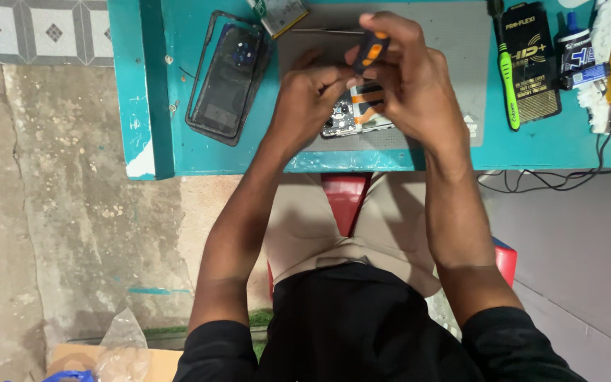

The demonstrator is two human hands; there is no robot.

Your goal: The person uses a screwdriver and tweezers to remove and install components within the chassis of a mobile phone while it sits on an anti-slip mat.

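Two hands raised | right hand [408, 78] pinches screwdriver [370, 51] | left hand [310, 95] steadies opened phone [351, 117]

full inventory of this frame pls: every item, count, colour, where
opened phone: 1, silver and orange insides, on the mat under both hands
work mat: 1, grey, centre of the table
table: 1, teal, top of view
phone back cover: 1, dark, on the table left of the mat
flat part: 1, pale, top edge by the cover; kind unclear
screwdriver: 1, black and orange handle, in the right hand
toothbrush: 1, green, right of the mat
flat package: 1, black, beside the toothbrush
bottle: 1, blue cap, far right
cables: several, black, off the table's right edge
stool: 1, red, under the person
left hand: on the phone
right hand: grips the screwdriver
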